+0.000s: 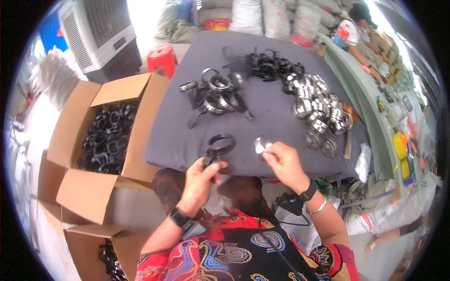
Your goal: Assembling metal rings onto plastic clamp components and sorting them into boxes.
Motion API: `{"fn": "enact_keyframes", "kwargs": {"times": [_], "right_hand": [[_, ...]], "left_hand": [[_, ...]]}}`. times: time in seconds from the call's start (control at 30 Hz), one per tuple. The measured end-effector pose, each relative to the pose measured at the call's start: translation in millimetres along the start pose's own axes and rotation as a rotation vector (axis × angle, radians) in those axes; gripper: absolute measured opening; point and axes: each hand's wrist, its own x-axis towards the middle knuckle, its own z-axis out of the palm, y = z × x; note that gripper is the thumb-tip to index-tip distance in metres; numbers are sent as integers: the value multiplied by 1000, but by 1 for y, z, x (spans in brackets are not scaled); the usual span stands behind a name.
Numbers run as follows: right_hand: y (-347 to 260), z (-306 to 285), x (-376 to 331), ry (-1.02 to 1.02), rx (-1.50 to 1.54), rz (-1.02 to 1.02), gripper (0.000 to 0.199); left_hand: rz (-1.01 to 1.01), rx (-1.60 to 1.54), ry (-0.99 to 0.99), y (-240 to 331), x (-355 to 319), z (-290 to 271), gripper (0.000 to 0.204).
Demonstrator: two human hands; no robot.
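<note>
A black ring point(219, 151) is clamped at one end in your left hand point(199, 179), above the grey bench point(268, 112); beside it, your right hand point(287, 165) pinches a silver ring point(260, 144). Beyond lie piled metal bands point(318, 104) and a black heap point(271, 64); leftward stands an open cardboard box point(146, 129).

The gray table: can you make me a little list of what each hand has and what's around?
left hand: holding a black ring
right hand: pinching a shiny silver piece
gray table, far side: heaped black pieces
table's right: heaped silver rings
left of table: open cardboard box, dark parts inside
</note>
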Motion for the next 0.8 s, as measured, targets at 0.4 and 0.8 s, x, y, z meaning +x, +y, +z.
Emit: {"fn": "enact_keyframes", "kwargs": {"times": [0.4,0.8], "right_hand": [[-14,32,26,156,-191,-97,10],[-36,44,21,-395,597,378,26]], "left_hand": [[-6,-356,87,-1,6,-19,16],[-125,-563,-146,0,3,-32,12]]}}
